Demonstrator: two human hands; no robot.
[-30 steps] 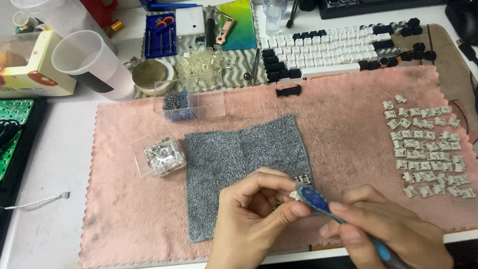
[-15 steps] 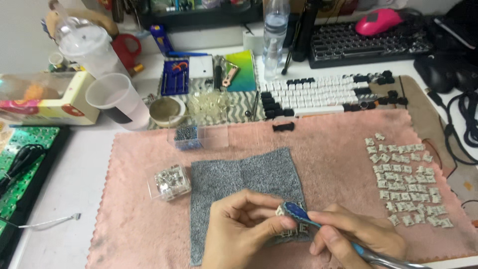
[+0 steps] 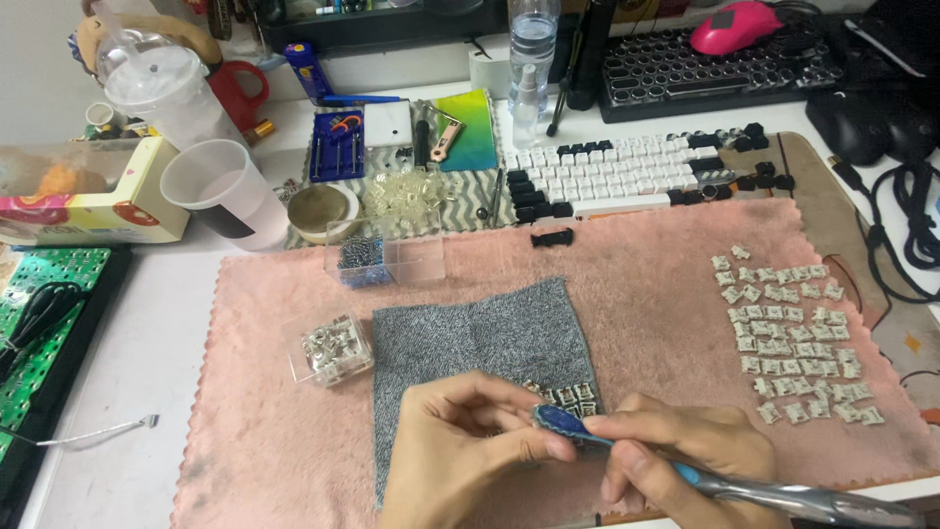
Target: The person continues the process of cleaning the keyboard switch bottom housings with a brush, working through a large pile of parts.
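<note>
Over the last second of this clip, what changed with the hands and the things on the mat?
Little moved on the desk; the view tilted up, bringing the far keyboard and pink mouse into frame. The left hand still pinches a small part over the grey cloth, and the right hand still holds the blue-tipped tool to it. The switch rows, clear box and pink mat stayed put.

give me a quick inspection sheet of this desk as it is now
surface: pink mat on a white desk, grey cloth on top
job's things: left hand pinches a small part; right hand holds a blue-tipped tool; switches by the fingers
clutter: rows of switches, clear box, cups, bowl
grippers: both hands close together over the cloth
cables: black cables at the right edge
surroundings: keyboard, bottle, green board
</note>
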